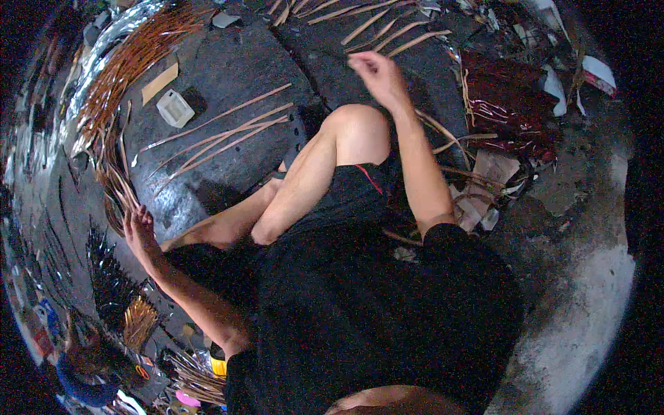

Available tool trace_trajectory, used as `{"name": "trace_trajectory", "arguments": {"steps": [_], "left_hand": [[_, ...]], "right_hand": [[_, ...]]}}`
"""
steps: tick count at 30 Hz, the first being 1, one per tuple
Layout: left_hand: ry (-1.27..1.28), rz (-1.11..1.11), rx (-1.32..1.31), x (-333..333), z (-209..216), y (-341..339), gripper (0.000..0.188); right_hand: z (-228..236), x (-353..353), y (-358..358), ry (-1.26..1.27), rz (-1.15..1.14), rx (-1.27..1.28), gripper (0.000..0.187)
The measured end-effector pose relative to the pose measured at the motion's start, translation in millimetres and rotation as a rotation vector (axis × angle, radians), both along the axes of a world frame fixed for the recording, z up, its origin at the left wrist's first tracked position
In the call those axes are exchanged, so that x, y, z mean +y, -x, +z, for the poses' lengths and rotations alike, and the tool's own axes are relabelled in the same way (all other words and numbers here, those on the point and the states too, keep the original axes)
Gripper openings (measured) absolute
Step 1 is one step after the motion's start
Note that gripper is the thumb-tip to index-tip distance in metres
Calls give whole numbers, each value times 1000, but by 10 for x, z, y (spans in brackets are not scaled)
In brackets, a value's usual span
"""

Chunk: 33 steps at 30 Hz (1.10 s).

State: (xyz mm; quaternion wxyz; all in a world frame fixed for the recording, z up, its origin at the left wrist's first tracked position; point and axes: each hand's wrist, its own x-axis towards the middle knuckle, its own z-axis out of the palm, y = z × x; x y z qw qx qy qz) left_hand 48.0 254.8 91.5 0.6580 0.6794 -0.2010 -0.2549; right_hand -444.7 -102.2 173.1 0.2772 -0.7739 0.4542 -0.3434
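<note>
At the left, my left hand (pixel 141 234) reaches to the lower end of a bundle of long brown strips (pixel 111 164). Its fingers look apart, with the fingertips at the strip ends. Beyond my raised knee, my right hand (pixel 380 76) hangs over the dark floor with its fingers curled together. Anything inside them is hidden or too thin to make out. Just past that hand lie several pale brown strips (pixel 408 36) side by side. More thin strips (pixel 228 138) lie slanting on the dark floor sheet between my hands.
A small white tray (pixel 176 108) and a tan flat piece (pixel 160 84) lie at the upper left, beside orange-brown strands (pixel 138 59). Dark red glossy sheets (pixel 512 100) and scraps (pixel 477 194) lie to my right. Orange-handled scissors (pixel 142 371) and a yellow roll (pixel 218 365) are at the lower left.
</note>
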Motion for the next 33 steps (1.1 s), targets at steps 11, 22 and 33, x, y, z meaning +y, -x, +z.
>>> {"name": "trace_trajectory", "arguments": {"steps": [11, 22, 33], "left_hand": [[-146, -138, 103, -275, 453, 956, 39], [83, -894, 383, -1672, 1271, 2747, 42], [114, -515, 104, -1512, 1852, 2648, 18]], "right_hand": [[-1397, -766, 1385, 62, -554, 454, 31], [970, 654, 657, -439, 343, -9, 19], [1265, 1448, -700, 73, 342, 117, 37]]}}
